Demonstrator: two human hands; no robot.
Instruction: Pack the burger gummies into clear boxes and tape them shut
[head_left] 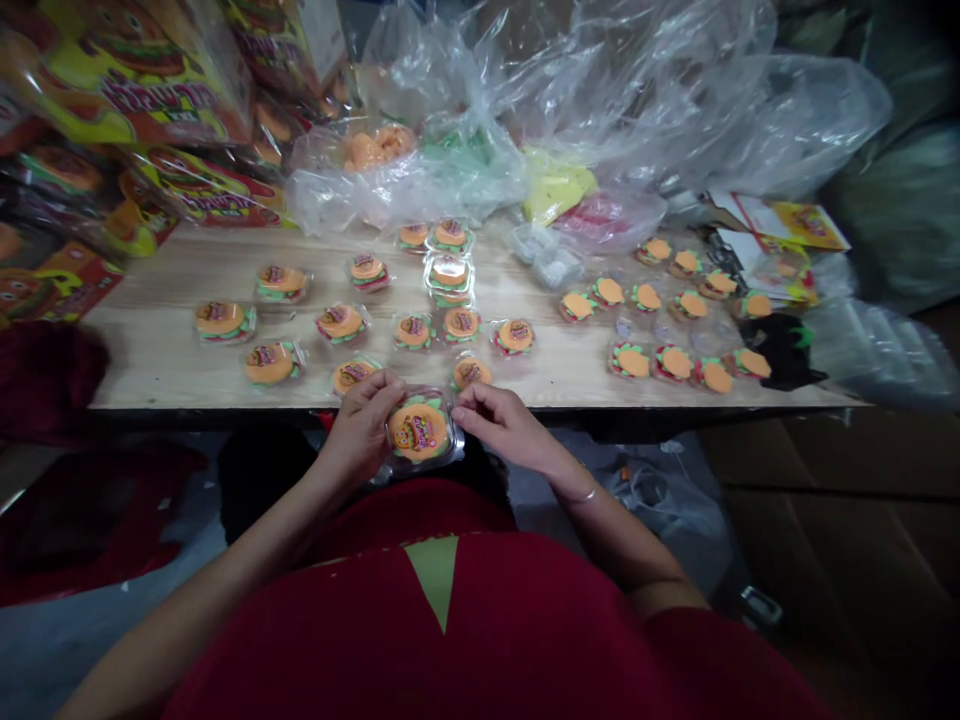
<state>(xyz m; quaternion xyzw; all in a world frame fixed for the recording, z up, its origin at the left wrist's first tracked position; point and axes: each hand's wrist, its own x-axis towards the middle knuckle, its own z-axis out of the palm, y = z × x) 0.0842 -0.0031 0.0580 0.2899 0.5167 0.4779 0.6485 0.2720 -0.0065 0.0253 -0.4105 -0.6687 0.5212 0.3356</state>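
Observation:
Both hands grip one small clear plastic case with an orange burger-shaped candy [420, 432] inside, held just below the near edge of the wooden table [150, 345]. My left hand [362, 420] curls around the case's left side. My right hand [501, 420] pinches its right edge with closed fingers. Several sealed cases of the same burger candy [341, 323] lie on the table right beyond my hands. To the right, several burger candies without lids [675, 362] sit in rows.
Colourful printed display bags [127, 90] pile up at the back left. Crumpled clear plastic bags [600, 90] holding orange, green and yellow pieces fill the back. Empty clear cases [544, 255] and printed cards [795, 225] lie at the right. A black object [784, 350] sits near the right edge.

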